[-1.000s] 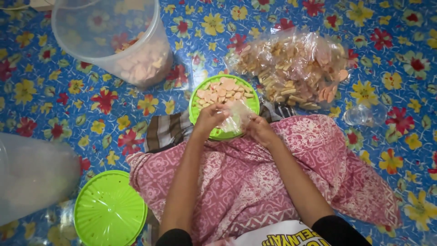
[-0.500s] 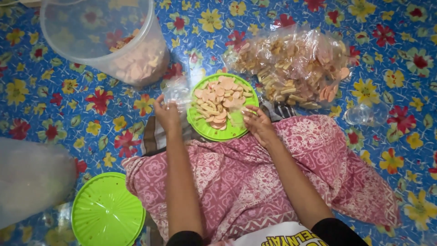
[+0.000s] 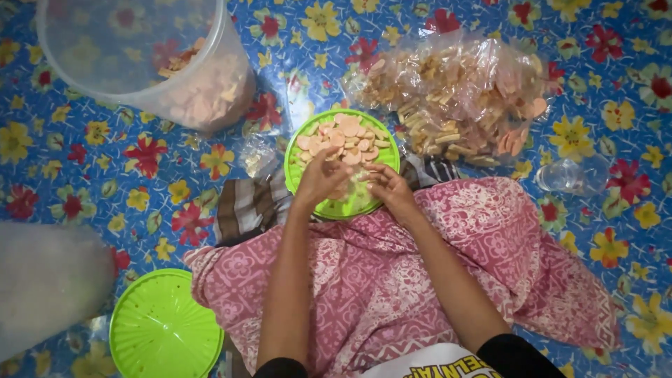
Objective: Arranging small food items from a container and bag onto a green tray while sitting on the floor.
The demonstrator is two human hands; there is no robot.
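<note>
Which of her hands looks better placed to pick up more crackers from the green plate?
Probably the left hand: it lies over the crackers on the green plate. The right hand sits at the plate's near rim, just beside the pile.

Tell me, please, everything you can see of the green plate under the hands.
The green plate is round, bright lime and looks like plastic, with a low rim. It sits flat at the edge of the pink patterned cloth, partly on the flowered mat. Pale orange round crackers cover its far half. The left hand and the right hand lie over its near half, among the crackers.
</note>
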